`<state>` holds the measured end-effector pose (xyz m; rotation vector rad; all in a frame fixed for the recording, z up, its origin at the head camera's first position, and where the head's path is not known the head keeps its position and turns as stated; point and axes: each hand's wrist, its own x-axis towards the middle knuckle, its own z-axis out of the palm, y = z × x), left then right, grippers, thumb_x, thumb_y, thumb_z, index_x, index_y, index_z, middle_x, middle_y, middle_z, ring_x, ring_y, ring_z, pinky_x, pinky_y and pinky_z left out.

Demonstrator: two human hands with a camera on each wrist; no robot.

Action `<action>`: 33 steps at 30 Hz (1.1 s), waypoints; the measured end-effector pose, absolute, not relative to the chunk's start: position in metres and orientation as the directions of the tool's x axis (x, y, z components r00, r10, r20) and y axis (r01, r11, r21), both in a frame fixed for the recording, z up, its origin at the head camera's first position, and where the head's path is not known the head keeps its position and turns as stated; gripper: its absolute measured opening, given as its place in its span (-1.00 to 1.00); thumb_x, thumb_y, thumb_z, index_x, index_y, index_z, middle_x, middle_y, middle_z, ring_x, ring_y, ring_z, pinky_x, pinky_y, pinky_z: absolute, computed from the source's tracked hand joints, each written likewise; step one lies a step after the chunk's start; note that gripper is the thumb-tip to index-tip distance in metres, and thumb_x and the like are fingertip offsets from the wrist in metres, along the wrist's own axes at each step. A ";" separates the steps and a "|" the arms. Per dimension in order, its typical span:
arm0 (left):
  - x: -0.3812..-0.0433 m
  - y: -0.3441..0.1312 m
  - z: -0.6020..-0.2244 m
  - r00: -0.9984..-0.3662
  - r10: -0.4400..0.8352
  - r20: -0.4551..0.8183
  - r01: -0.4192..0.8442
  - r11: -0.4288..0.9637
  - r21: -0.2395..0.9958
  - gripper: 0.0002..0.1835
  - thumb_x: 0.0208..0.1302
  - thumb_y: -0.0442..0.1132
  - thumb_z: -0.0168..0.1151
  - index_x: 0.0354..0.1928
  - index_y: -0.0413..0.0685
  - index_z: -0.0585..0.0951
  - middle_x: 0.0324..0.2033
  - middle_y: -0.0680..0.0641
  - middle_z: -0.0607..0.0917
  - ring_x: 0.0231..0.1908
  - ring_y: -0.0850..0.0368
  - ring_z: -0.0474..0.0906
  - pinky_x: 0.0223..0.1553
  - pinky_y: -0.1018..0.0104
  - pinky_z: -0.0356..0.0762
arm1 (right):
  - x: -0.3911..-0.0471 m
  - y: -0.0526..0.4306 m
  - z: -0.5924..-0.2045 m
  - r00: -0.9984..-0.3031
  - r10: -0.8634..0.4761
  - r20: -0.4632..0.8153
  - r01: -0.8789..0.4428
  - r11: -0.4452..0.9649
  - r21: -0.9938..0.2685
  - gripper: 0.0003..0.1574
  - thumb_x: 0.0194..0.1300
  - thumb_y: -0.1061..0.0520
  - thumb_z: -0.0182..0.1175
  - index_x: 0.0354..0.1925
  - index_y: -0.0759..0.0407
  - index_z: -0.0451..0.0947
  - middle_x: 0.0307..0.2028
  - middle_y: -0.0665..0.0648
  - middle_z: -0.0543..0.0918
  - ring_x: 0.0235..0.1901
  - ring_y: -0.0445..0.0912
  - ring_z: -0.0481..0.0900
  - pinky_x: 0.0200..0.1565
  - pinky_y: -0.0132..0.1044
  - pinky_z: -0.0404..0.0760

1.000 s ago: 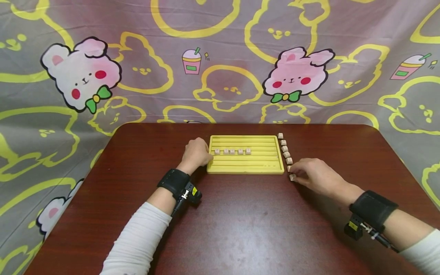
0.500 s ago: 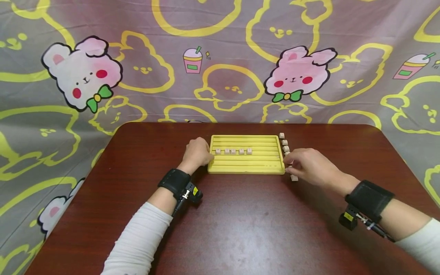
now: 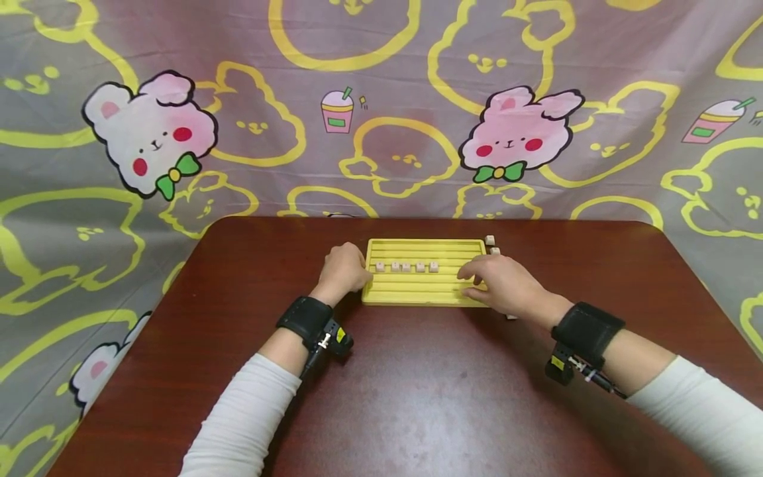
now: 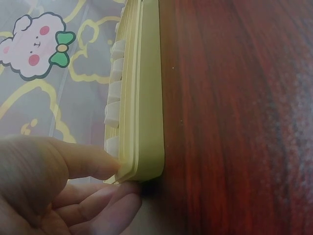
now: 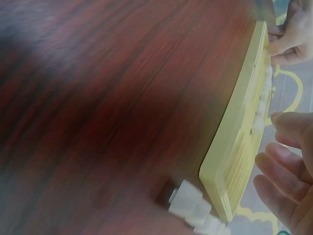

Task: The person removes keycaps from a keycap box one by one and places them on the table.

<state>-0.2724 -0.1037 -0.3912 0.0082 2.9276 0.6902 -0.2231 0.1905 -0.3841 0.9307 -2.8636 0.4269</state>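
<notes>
A shallow yellow tray [image 3: 417,291] with ridged rows lies on the table. Several whitish keycaps [image 3: 406,267] stand in one of its middle rows. At the tray's left end, my left hand [image 3: 342,270] pinches the rim between thumb and fingers, as the left wrist view shows close up. Above the tray's right end is my right hand [image 3: 503,285], its thumb and fingers apart with nothing visible between them. More loose keycaps [image 5: 186,199] lie in a line on the table beside the tray's right edge; in the head view my right hand covers most of them.
The dark red-brown wooden table [image 3: 381,397] reaches toward me in front of the tray. Behind its far edge hangs a grey-pink cloth [image 3: 405,86] with cartoon rabbits and yellow outlines. Each wrist wears a black strap [image 3: 587,338] with a small camera.
My right hand has moved left from the loose keycaps to over the tray's right end, and its fingers have spread. The left hand keeps its hold on the tray rim.
</notes>
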 end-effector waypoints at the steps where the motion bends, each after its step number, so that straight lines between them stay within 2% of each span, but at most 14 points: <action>1: -0.272 -0.104 -0.392 -0.992 0.034 -0.125 -0.025 0.896 0.443 -0.63 0.01 -0.26 0.30 -0.84 -0.02 0.40 -0.84 0.09 0.34 -0.73 0.19 0.30 -0.71 0.42 0.19 | -0.224 0.188 -0.385 -0.808 -0.559 0.184 -0.589 0.773 -0.235 -0.65 0.11 0.05 0.38 -0.11 0.12 0.67 -0.19 0.03 0.73 -0.26 -0.13 0.65 -0.21 -0.22 0.61; 11: -0.272 -0.104 -0.393 -0.993 0.033 -0.114 -0.020 0.900 0.435 -0.63 0.00 -0.28 0.29 -0.85 -0.02 0.40 -0.84 0.09 0.37 -0.73 0.18 0.31 -0.71 0.42 0.20 | -0.236 0.170 -0.393 -0.824 -0.532 0.196 -0.567 0.787 -0.243 -0.59 0.12 0.03 0.37 -0.05 0.11 0.65 -0.12 0.06 0.71 -0.23 -0.09 0.67 -0.20 -0.19 0.62; 20: -0.272 -0.105 -0.395 -0.993 0.040 -0.108 -0.011 0.900 0.436 -0.58 0.01 -0.27 0.28 -0.87 -0.02 0.33 -0.86 0.09 0.27 -0.79 0.22 0.19 -0.73 0.43 0.11 | -0.244 0.159 -0.395 -0.828 -0.522 0.202 -0.559 0.793 -0.243 -0.60 0.15 0.03 0.35 -0.03 0.10 0.65 -0.10 0.07 0.70 -0.21 -0.07 0.67 -0.20 -0.18 0.63; 33: -0.273 -0.106 -0.395 -0.994 0.041 -0.106 -0.007 0.905 0.425 -0.58 0.02 -0.27 0.28 -0.87 -0.02 0.35 -0.86 0.10 0.30 -0.77 0.22 0.22 -0.72 0.43 0.14 | -0.256 0.145 -0.399 -0.856 -0.491 0.162 -0.516 0.827 -0.224 -0.62 0.17 0.01 0.33 -0.03 0.08 0.63 -0.07 0.09 0.67 -0.16 -0.06 0.64 -0.17 -0.15 0.62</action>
